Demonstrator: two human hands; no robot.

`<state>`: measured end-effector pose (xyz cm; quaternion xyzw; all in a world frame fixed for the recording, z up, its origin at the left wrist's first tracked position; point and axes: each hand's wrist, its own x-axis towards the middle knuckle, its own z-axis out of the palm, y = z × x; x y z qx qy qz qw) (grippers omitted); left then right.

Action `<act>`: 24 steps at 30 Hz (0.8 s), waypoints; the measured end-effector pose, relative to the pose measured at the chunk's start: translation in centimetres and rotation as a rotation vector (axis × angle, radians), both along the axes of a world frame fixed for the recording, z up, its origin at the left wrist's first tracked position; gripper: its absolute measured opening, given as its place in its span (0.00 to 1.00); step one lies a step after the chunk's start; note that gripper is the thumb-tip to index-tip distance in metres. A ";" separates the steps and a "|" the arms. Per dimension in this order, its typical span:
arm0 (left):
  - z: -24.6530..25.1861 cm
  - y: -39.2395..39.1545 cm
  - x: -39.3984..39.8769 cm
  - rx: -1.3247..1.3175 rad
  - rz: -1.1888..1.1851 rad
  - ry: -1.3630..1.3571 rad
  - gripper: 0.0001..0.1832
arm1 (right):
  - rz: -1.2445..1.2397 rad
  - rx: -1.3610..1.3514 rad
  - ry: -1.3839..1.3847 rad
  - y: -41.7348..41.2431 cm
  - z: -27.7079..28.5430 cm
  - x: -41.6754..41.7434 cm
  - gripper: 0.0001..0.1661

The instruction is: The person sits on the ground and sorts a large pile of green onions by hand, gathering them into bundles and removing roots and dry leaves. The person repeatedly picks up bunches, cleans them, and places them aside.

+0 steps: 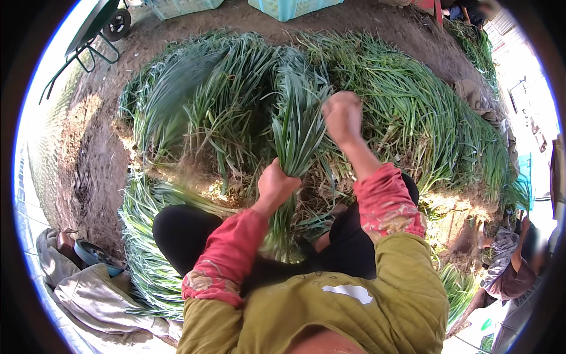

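My left hand (277,183) grips a bunch of long green onion-like leaves (297,137) upright in front of my lap. The leaves fan out above my fist, and their lower ends (281,234) hang below it between my knees. To the right and higher, my right hand (344,116) is raised beside the leaf tips with its fingers curled. Motion blurs it, and whether it pinches anything is hidden. Behind both hands lies a broad heap of the same plants (239,93), their pale roots towards me. More of them make up the right-hand heap (398,97).
Another pile of leaves (146,248) lies by my left knee. Cloth sacking (93,296) and a blue round basin (99,256) are at lower left. A wheelbarrow (95,33) and plastic crates (294,9) stand beyond the heaps. Another person (513,265) sits at far right.
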<state>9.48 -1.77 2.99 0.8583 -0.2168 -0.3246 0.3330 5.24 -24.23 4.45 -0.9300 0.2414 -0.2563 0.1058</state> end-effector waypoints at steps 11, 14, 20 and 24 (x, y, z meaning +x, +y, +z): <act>0.5 -1.1 -1.4 0.049 -0.064 -0.103 0.25 | 0.234 0.111 0.224 -1.4 1.7 -0.4 0.14; 0.4 -1.0 -1.2 0.049 -0.068 -0.109 0.26 | 0.195 0.221 0.280 -1.9 2.2 -0.7 0.14; -0.2 -1.3 -1.2 0.041 -0.062 -0.099 0.26 | 0.347 0.643 0.280 -1.1 2.6 -0.9 0.12; -0.5 -1.2 -0.9 -0.010 -0.036 -0.056 0.26 | 0.365 0.228 0.152 -0.3 1.5 -0.9 0.09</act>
